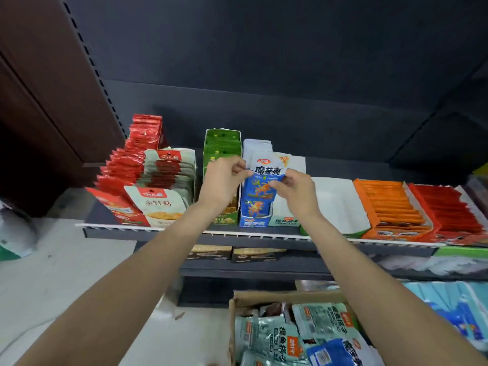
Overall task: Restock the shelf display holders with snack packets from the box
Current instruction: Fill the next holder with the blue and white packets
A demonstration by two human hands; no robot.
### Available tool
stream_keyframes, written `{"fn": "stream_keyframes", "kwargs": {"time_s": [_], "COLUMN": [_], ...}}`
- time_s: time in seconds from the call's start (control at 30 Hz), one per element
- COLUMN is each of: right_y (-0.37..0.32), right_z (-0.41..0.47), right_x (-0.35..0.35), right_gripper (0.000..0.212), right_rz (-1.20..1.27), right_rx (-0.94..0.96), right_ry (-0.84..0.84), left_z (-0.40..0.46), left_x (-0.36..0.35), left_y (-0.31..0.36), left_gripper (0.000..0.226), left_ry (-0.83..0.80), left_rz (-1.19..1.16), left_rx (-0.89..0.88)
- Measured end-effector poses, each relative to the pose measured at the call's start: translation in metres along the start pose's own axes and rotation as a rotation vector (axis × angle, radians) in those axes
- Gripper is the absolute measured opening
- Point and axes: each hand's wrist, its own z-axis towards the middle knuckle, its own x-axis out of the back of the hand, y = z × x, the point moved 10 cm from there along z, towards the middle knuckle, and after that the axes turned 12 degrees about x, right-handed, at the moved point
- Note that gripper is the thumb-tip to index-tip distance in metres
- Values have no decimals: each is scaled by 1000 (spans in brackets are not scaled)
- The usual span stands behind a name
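A blue and white snack packet [267,173] stands upright over the blue display holder [254,221] on the shelf. My left hand [223,182] pinches the packet's left edge, and my right hand [295,191] pinches its lower right edge. More blue packets sit in the holder behind and below it. At the bottom, the cardboard box [264,297] on the floor holds several pale green and blue packets [272,336].
On the dark shelf [148,232] stand red packets [126,165], a white mushroom-snack holder [158,204], a green holder [222,143], a near-empty white holder [335,204], and orange [390,207] and red trays [449,212]. A lower shelf lies beneath.
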Motion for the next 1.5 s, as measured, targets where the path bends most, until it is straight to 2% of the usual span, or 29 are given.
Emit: {"fn": "stream_keyframes", "kwargs": {"time_s": [0.07,0.23,0.37,0.47,0.53,0.73,0.83,0.93,1.0,1.1,1.23,1.33,1.4,1.5], "right_y": [5,18,22,9,2,2,-4,-14,-18,-16,3,40,75,134], "right_z": [5,10,8,11,15,24,23,6,-11,-49,-117,-180,-220,-270], "right_x": [-4,-12,-17,-8,-4,-18,-17,-5,7,28,54,73,84,92], "right_gripper": [8,24,29,21,15,19,27,39,37,30,21,18,17,25], "right_rz": [-94,-278,-418,-319,-302,-532,-525,-512,-535,-492,-433,-459,-491,-553], "right_rx": [20,-7,1,67,105,83,65,83,100,79,24,-51,-117,-258], "right_ry": [-22,-72,-135,-17,29,-101,-132,-127,-121,-127,-197,-279,-341,-491], "left_z": [7,15,14,14,15,19,11,-10,-29,-67,-133,-188,-217,-250], "left_x": [-6,-8,-4,-15,-20,-26,-25,-19,-18,-30,-69,-107,-138,-196], "left_y": [-8,-15,-11,-8,-11,-13,1,16,22,31,36,27,12,-33], "left_gripper": [15,11,26,14,16,20,34,38,36,31,23,18,21,31], "left_ry": [-30,-66,-54,-100,-117,-156,-97,52,119,118,19,-38,-125,-394], "left_rz": [45,71,-11,90,164,330,365,438,443,405,328,292,352,615], "left_rx": [-1,-29,-53,-85,-76,11,-41,-158,-194,-257,-324,-311,-223,-12]}}
